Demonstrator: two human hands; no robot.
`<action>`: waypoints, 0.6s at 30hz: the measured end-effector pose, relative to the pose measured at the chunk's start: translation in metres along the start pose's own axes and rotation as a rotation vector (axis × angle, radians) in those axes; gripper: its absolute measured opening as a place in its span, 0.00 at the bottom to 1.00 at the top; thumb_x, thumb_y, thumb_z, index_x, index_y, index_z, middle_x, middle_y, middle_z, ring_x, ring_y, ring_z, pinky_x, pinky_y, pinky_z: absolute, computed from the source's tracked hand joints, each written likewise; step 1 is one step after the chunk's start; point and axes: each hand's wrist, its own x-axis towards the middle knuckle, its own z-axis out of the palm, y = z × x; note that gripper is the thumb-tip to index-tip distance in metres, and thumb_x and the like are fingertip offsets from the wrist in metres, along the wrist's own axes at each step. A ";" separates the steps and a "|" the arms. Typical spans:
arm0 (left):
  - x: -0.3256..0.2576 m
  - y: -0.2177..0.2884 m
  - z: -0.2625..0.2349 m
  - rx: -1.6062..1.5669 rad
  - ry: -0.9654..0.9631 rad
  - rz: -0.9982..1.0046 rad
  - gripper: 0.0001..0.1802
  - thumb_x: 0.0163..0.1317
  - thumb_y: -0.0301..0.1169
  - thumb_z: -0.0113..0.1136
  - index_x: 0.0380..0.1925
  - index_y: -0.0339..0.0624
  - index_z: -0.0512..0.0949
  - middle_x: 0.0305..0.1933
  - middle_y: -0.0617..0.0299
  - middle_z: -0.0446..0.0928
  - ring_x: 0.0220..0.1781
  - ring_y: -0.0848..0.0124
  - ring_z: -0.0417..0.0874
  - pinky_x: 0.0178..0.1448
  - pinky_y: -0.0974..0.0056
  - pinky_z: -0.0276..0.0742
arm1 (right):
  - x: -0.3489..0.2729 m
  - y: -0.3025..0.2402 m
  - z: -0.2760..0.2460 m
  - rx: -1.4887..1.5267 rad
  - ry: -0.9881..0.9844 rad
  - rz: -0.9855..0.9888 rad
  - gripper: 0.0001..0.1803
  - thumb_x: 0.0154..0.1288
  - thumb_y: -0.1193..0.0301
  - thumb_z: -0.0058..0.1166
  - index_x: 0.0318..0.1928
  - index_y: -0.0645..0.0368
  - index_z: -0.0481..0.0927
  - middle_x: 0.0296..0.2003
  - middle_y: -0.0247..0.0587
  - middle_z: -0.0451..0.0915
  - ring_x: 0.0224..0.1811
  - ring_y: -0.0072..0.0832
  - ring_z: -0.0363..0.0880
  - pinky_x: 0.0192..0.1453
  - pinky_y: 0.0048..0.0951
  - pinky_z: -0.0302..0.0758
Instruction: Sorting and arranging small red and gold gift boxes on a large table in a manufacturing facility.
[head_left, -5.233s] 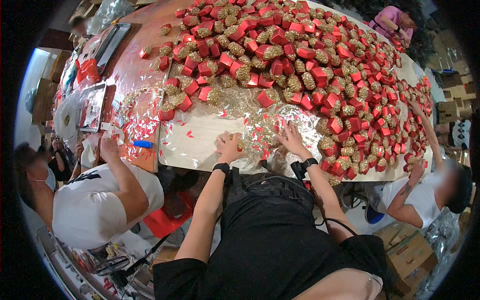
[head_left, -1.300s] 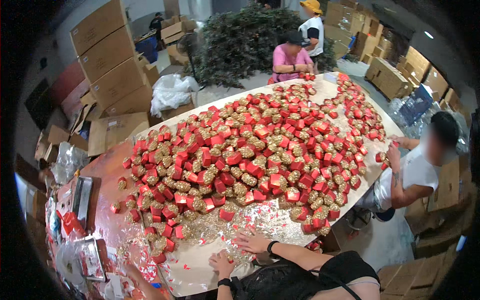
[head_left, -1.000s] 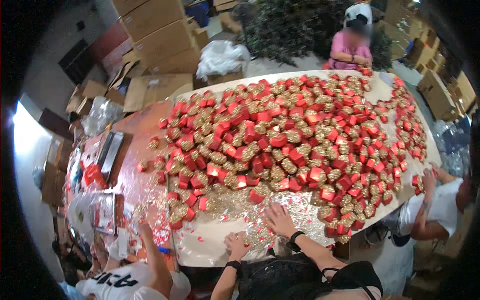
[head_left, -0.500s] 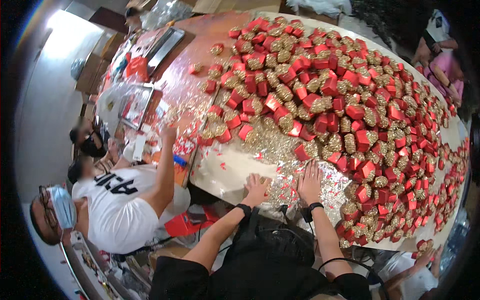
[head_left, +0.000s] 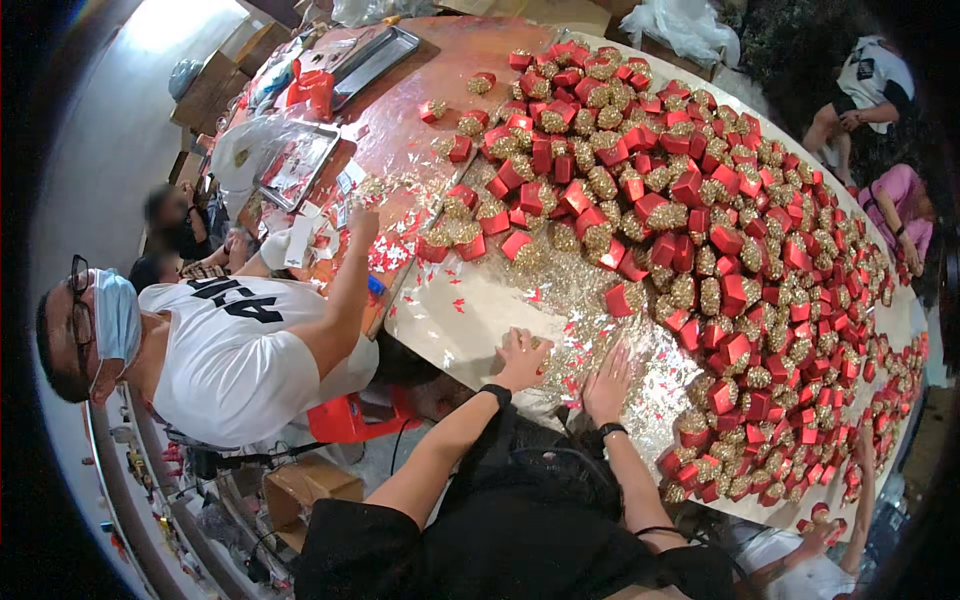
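Observation:
My left hand (head_left: 522, 360) rests on the pale table sheet (head_left: 440, 315), fingers apart and slightly bent, at the edge of a gold glitter patch. A small gold bit shows by its fingertips; whether it is touched I cannot tell. My right hand (head_left: 607, 385) lies flat on the scattered gold glitter (head_left: 572, 335), fingers stretched away from me, holding nothing visible. Small red and white flakes lie mixed into the glitter. Just beyond sits a red faceted piece with a gold glittery end (head_left: 625, 299), the nearest of a large heap of such pieces (head_left: 725, 240).
At left, a masked co-worker in a white shirt (head_left: 230, 370) reaches over the orange-brown table (head_left: 450, 60) with flakes and metal trays (head_left: 375, 65). A red stool (head_left: 350, 420) and cardboard box (head_left: 305, 490) stand below. Other people are at the right edge and lower right.
The whole view has shifted slightly. My left hand has moved a little farther out, its fingers more bent. My right hand has slid left and nearer, closer to the left one.

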 end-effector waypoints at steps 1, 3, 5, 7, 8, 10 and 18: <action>-0.001 0.000 -0.001 -0.005 0.008 -0.007 0.39 0.38 0.39 0.66 0.55 0.64 0.60 0.60 0.39 0.47 0.63 0.33 0.41 0.48 0.23 0.49 | -0.004 0.000 0.001 0.016 -0.013 -0.008 0.33 0.60 0.65 0.37 0.61 0.73 0.47 0.63 0.57 0.45 0.67 0.45 0.40 0.69 0.40 0.36; 0.004 0.000 -0.003 -0.013 -0.013 0.003 0.39 0.38 0.38 0.65 0.54 0.64 0.61 0.61 0.38 0.46 0.63 0.32 0.39 0.48 0.22 0.47 | -0.004 0.002 0.006 0.035 -0.026 -0.018 0.33 0.59 0.65 0.37 0.61 0.73 0.47 0.63 0.57 0.45 0.67 0.45 0.40 0.69 0.41 0.36; 0.004 0.000 -0.002 -0.078 0.006 0.010 0.39 0.37 0.37 0.65 0.54 0.65 0.61 0.61 0.38 0.47 0.63 0.32 0.39 0.49 0.23 0.46 | -0.005 0.006 0.010 0.048 0.003 -0.037 0.34 0.59 0.65 0.37 0.61 0.73 0.45 0.62 0.59 0.46 0.66 0.47 0.41 0.68 0.42 0.39; 0.005 -0.002 0.001 -0.064 0.014 -0.001 0.39 0.36 0.37 0.65 0.54 0.65 0.61 0.61 0.38 0.47 0.63 0.32 0.39 0.49 0.23 0.46 | 0.000 0.005 0.004 -0.004 -0.023 -0.060 0.33 0.60 0.66 0.37 0.61 0.73 0.46 0.62 0.59 0.46 0.66 0.47 0.41 0.68 0.43 0.39; 0.004 -0.004 0.002 -0.052 0.019 -0.007 0.40 0.36 0.37 0.66 0.53 0.64 0.61 0.61 0.38 0.47 0.63 0.32 0.39 0.50 0.23 0.46 | 0.006 0.003 0.005 0.022 -0.007 -0.086 0.33 0.60 0.66 0.36 0.61 0.74 0.46 0.62 0.60 0.46 0.66 0.47 0.41 0.68 0.43 0.39; 0.006 -0.006 0.009 -0.055 0.044 0.020 0.40 0.35 0.36 0.66 0.53 0.64 0.61 0.61 0.38 0.47 0.63 0.32 0.39 0.50 0.23 0.46 | 0.019 0.011 0.006 0.020 0.048 -0.125 0.33 0.61 0.64 0.36 0.61 0.74 0.46 0.62 0.60 0.46 0.66 0.47 0.40 0.68 0.43 0.39; 0.010 0.009 -0.008 -0.024 -0.026 0.047 0.40 0.37 0.37 0.66 0.55 0.60 0.59 0.59 0.37 0.47 0.62 0.30 0.40 0.49 0.24 0.46 | 0.062 0.028 0.002 1.152 -0.194 0.197 0.36 0.64 0.48 0.26 0.63 0.62 0.47 0.65 0.47 0.45 0.68 0.38 0.40 0.68 0.35 0.39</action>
